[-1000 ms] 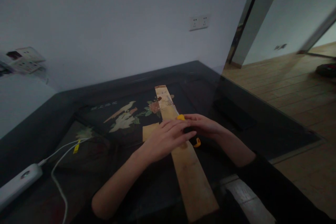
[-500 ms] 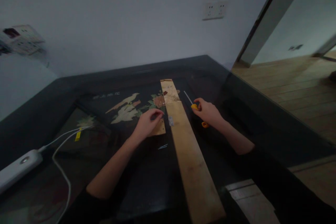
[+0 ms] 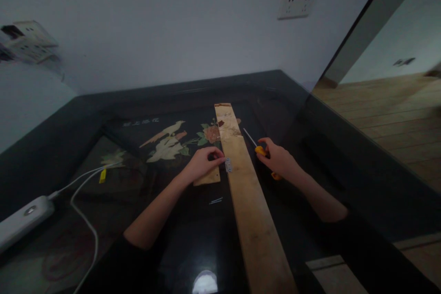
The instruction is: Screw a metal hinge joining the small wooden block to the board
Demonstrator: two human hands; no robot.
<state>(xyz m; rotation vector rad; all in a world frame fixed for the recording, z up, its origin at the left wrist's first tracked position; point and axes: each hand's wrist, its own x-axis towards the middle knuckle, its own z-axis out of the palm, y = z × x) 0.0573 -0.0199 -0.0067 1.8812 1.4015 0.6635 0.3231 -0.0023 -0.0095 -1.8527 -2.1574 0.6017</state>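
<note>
Your left hand [image 3: 203, 164] rests on the dark worktop [image 3: 193, 234], with its fingertips pressed together beside a small metal hinge [image 3: 228, 165]. The hinge lies at the left edge of the long wooden plank [image 3: 248, 197], where a short wooden piece [image 3: 208, 177] meets it. I cannot tell if the fingers really pinch the hinge or only touch it. The short piece lies partly under your left hand, just beside the plank.

Your right hand [image 3: 279, 160] is on the right side of the plank, near it but not touching. Its grip is closed around the yellow handle of a screwdriver [image 3: 259, 148]. The thin metal shaft points away from you, toward the far edge of the worktop.

The plank runs from the near edge of the worktop to the middle of it, a little slanted to the left. Two small screws [image 3: 216, 200] lie on the worktop near the left side of the plank, between the short piece and you.

The worktop has a painted picture of birds and flowers [image 3: 172, 140] under its glossy surface, left of the far end of the plank. A white power strip [image 3: 22, 220] with its white cable [image 3: 84, 213] lies at the left edge of the worktop. On the wall behind there is a white socket [image 3: 296, 4].
</note>
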